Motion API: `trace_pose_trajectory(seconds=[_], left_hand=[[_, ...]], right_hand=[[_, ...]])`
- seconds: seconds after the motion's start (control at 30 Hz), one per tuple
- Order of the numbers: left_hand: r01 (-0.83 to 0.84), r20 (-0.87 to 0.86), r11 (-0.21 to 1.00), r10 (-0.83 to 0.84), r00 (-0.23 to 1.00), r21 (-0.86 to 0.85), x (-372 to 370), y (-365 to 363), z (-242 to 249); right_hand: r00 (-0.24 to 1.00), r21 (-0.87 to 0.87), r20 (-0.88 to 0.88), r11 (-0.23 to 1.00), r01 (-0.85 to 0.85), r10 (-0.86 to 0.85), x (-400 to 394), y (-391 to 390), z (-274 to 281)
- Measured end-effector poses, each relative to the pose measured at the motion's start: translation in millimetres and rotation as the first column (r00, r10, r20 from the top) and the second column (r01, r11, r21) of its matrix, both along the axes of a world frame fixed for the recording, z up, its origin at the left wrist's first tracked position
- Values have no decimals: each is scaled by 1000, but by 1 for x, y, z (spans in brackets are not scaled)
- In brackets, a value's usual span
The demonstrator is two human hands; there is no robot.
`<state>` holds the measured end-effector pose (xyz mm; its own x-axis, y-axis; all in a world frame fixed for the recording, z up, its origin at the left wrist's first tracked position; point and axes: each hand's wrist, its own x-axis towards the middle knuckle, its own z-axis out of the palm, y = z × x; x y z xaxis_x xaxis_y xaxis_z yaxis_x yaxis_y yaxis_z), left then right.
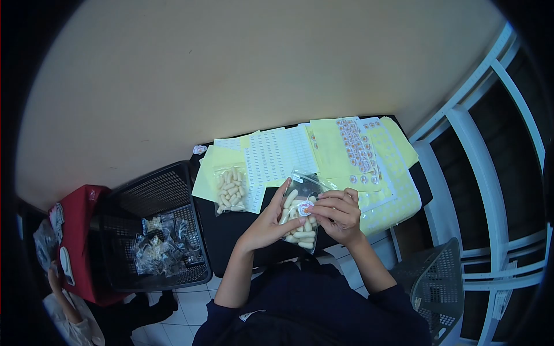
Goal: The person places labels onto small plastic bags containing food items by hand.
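Note:
In front of my body, my left hand point(270, 226) grips a clear zip bag point(301, 183) by its left side, thumb across the front. Pale finger-shaped pieces point(306, 235) fill its lower part. A round white sticker point(305, 208) with red-orange print lies against the bag's front. My right hand point(341, 214) has its thumb and fingertips closed at the sticker's right edge; whether the whole sticker is stuck down cannot be made out. A second filled bag point(231, 190) lies on the table to the left, on yellow sheets.
Sticker sheets point(355, 144) and printed label sheets point(268, 155) cover the black table. At left stands a black basket point(199, 242) holding several bags; a grey basket point(441, 282) is at right. Another person's arm point(66, 294) shows beside a red-covered table point(83, 230). White railings point(479, 155) rise at right.

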<state>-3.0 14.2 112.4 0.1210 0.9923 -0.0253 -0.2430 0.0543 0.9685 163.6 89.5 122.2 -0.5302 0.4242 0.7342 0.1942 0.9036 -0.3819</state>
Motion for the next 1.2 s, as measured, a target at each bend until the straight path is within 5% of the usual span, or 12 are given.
trace_pose_trajectory(seconds=[0.43,0.67,0.77,0.83,0.87,1.1,1.13,1.17,1.2], left_hand=[[131,-30,978,-128,991,162,38,5,2],[38,27,994,-41,999,107,103,16,-9],[-38,181,993,17,983,113,152,20,-14],[-55,204,989,26,979,139,186,20,-20],[-61,167,988,36,985,142,200,22,-24],[86,196,996,-84,977,-2,292,19,-52],[123,127,992,-124,984,14,306,17,-63],[173,-177,978,-150,973,121,319,15,-78],[206,-98,969,-194,976,135,331,10,-72]], right_hand=[[942,65,166,957,284,-291,46,-39,15],[919,-124,349,963,238,-182,110,-40,27],[913,-233,148,884,405,-380,140,-45,4],[873,-681,-178,698,224,-454,155,-53,-19],[847,-711,-256,684,161,-466,162,-59,-17],[816,-743,-173,617,260,-551,254,-91,-53],[816,-747,-145,603,280,-559,273,-94,-53],[794,-666,-100,633,394,-599,296,-99,-55],[766,-573,-60,651,498,-640,323,-103,-58]])
